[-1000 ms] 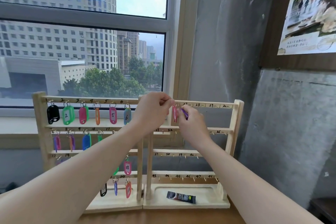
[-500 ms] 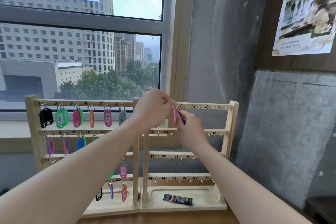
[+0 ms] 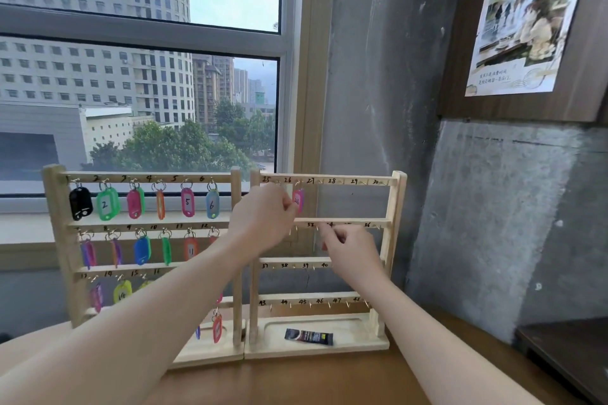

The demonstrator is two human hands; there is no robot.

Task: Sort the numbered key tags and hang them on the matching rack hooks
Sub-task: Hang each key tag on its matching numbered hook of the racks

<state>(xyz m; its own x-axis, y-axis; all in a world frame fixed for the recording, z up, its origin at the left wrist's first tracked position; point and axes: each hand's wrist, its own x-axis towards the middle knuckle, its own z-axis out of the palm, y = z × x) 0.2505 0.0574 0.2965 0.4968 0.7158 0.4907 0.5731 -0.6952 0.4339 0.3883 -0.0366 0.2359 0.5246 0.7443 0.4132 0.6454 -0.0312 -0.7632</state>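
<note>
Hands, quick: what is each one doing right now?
Left hand: fingers pinch the pink tag hanging on the right rack.
Right hand: fingers curled; whether it holds anything cannot be told.

Both bare forearms reach forward, the left hand (image 3: pixel 263 217) raised with fingers curled (pinching something small), the right hand (image 3: pixel 350 248) lower, fingers bent.

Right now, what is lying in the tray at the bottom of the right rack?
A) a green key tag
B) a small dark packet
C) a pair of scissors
B: a small dark packet lies flat in the right rack's bottom tray, nothing else beside it.
</note>
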